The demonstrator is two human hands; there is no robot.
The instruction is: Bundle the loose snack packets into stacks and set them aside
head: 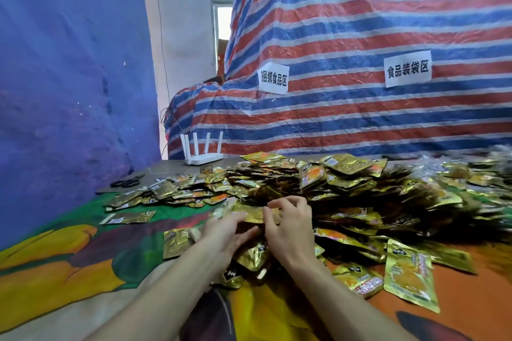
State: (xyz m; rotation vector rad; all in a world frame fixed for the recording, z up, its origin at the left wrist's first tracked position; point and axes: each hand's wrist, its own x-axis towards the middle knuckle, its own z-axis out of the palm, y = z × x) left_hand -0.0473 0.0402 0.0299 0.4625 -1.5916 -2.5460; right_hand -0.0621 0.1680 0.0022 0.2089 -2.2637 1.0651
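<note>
My right hand (pixel 288 227) pinches a gold packet (pixel 248 214) off the pile (pixel 346 183) lying just beyond my fingers, my left hand (pixel 227 232) straight-fingered against it, so I should square its edges there before gathering more.

The person works with bare hands and bare arms. The left forearm (pixel 166 293) and the right forearm (pixel 332 293) are uncovered from the bottom edge of the view up to the wrists, both slim and smooth in outline. The left hand (pixel 227 232) is slightly smeared by blur, so its details are hard to read. The right hand (pixel 288 227) is sharper: its fingers (pixel 279 202) are slender, and the nails that show look short and plain.
</note>
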